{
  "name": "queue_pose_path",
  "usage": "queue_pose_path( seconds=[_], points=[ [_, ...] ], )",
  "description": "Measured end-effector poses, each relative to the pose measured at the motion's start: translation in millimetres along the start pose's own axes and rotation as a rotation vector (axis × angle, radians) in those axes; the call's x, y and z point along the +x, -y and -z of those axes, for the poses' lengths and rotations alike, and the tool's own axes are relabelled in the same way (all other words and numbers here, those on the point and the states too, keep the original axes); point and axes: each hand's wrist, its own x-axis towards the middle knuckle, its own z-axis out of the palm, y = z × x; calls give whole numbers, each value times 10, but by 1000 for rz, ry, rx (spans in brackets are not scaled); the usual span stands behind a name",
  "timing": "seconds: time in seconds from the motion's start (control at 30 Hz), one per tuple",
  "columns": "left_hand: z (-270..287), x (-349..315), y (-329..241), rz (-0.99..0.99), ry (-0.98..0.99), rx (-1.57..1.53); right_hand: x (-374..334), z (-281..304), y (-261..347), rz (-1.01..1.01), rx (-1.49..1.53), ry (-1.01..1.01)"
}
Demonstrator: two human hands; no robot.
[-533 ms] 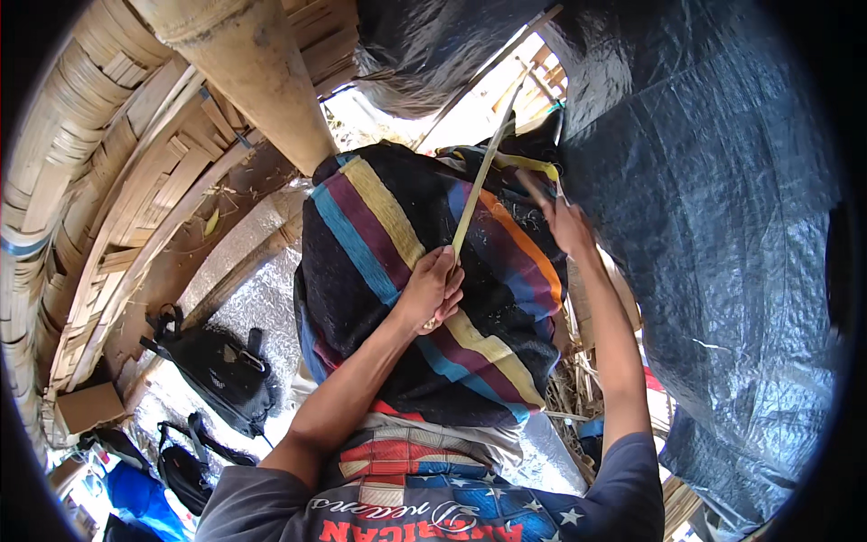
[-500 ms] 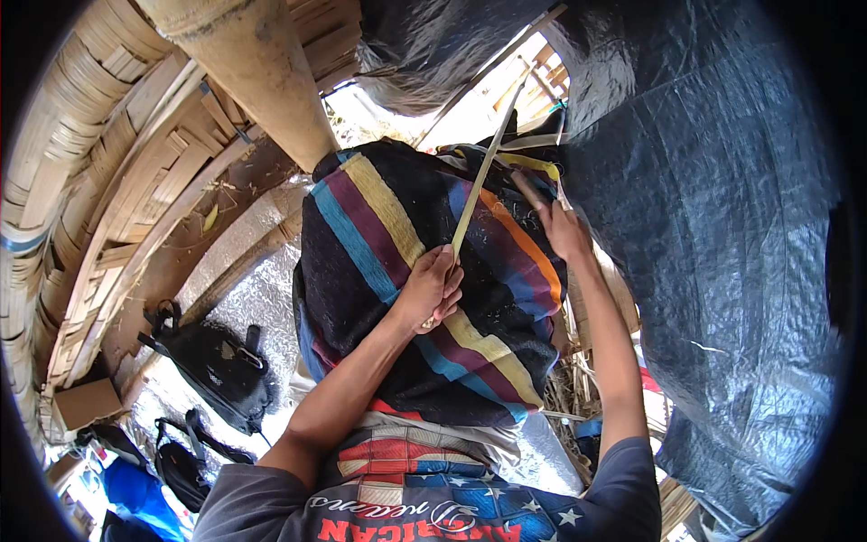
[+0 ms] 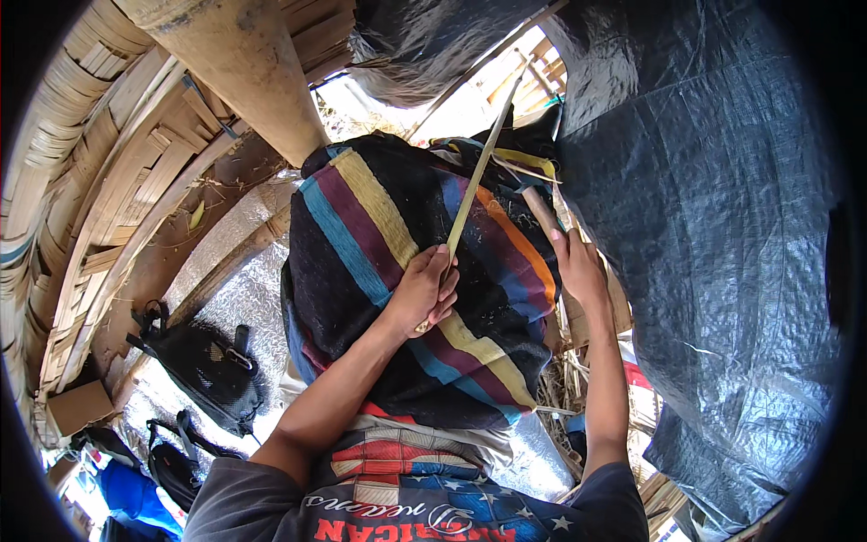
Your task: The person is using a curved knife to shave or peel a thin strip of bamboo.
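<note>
My left hand (image 3: 426, 294) is wrapped round the lower end of a long, pale bamboo strip (image 3: 474, 194). The strip slants up and away to the right, its far tip over the bright opening. My right hand (image 3: 580, 268) grips a brown wooden tool handle (image 3: 540, 211) to the right of the strip, apart from it. What is fixed to that handle I cannot make out. Beneath both lies a black cloth (image 3: 348, 289) with yellow, maroon, blue and orange stripes, draped over my lap. Small pale shavings dot the cloth.
A thick bamboo post (image 3: 244, 63) rises at upper left beside a woven bamboo wall (image 3: 117, 190). Dark plastic sheeting (image 3: 704, 244) hangs along the right. Black bags (image 3: 203, 366) and a small cardboard box (image 3: 79, 408) lie at lower left.
My right hand has drawn back toward me and slightly right with the wooden handle. My left hand keeps its hold on the bamboo strip; the whole view has shifted a little.
</note>
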Motion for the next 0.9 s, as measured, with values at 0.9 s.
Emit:
queue_pose_path(
  seconds=[0.9],
  points=[
    [-52,-8,6,-91,29,160,-1132,-77,86,225,39,-81]
  ],
)
